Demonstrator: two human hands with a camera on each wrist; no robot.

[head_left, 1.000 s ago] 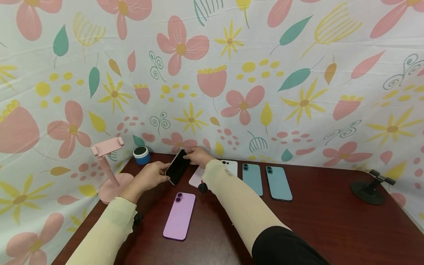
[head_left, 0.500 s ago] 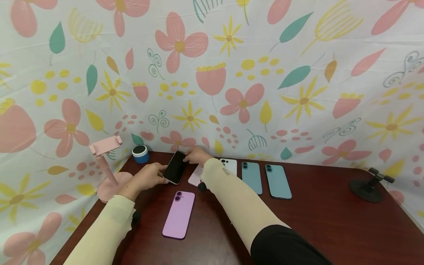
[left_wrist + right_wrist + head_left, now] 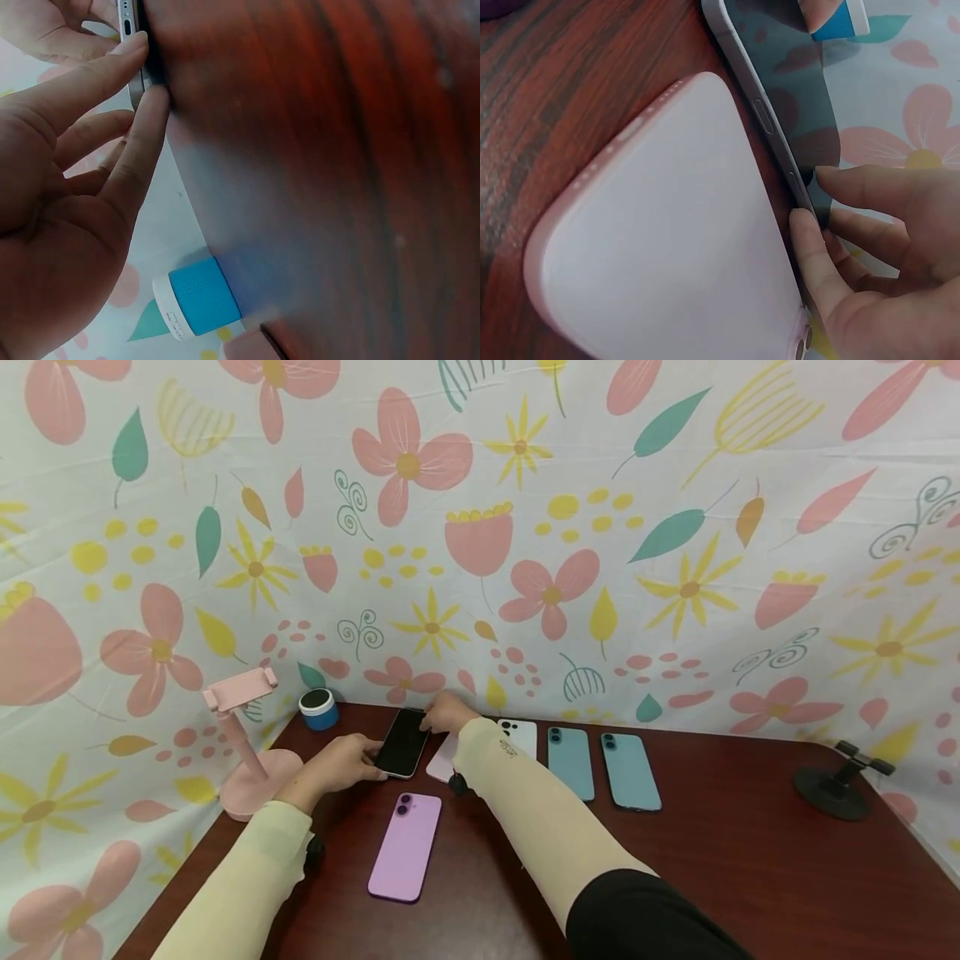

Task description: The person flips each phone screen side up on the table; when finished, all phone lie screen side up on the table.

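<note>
A smartphone with its black screen up lies flat, or nearly so, at the back left of the table. My left hand pinches its near left corner; in the left wrist view the thumb lies at the edge with the charging port. At the far right side, my right hand holds the phone's edge, the thumb against the side and a fingertip over the screen. A pale pink phone lies back up just to the right, partly hidden by the right hand and sleeve. Nearer to me lies a purple phone, back up.
Right of the right forearm lie two light blue phones, with a partly covered white phone beside them. A pink phone stand and a small blue speaker stand at the left. A black stand is far right.
The black-screened phone has gone from tilted and slanting to flatter and straighter, more in line with the row. Both hands have kept hold of it and moved only slightly.
</note>
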